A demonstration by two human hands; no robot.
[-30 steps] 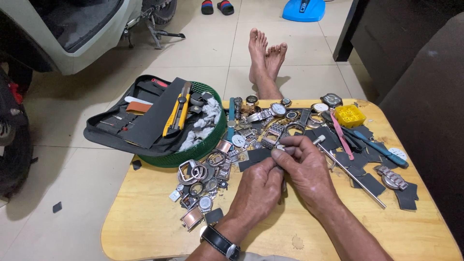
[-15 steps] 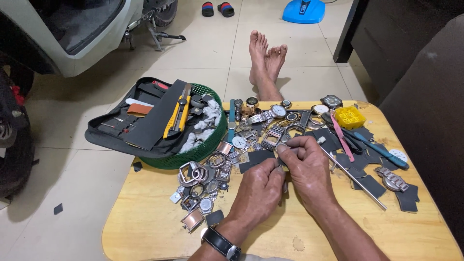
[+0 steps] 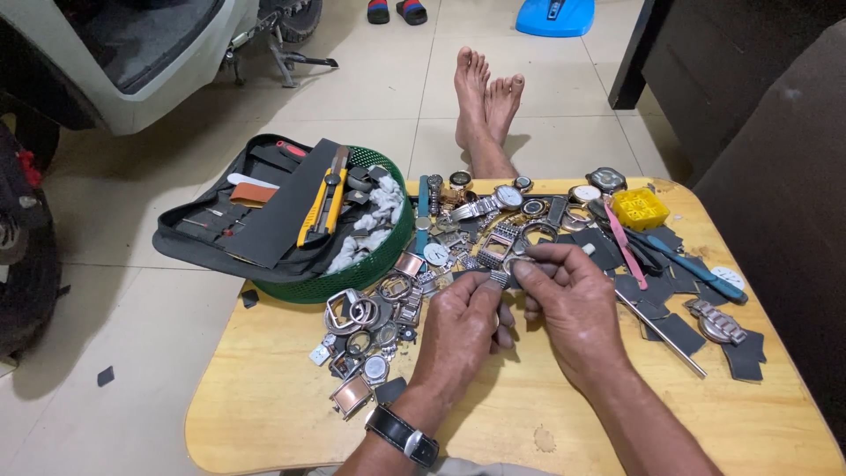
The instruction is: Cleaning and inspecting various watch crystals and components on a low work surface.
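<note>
Now little has shifted: my left hand (image 3: 458, 322) and right hand (image 3: 568, 295) stay pinched together on a small metal watch part (image 3: 500, 278) above the table (image 3: 264, 405).

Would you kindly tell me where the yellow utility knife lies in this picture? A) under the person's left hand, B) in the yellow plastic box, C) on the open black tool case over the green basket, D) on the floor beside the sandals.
C: the yellow utility knife rests on the open black tool case that lies across the green basket, away from both hands.
</note>
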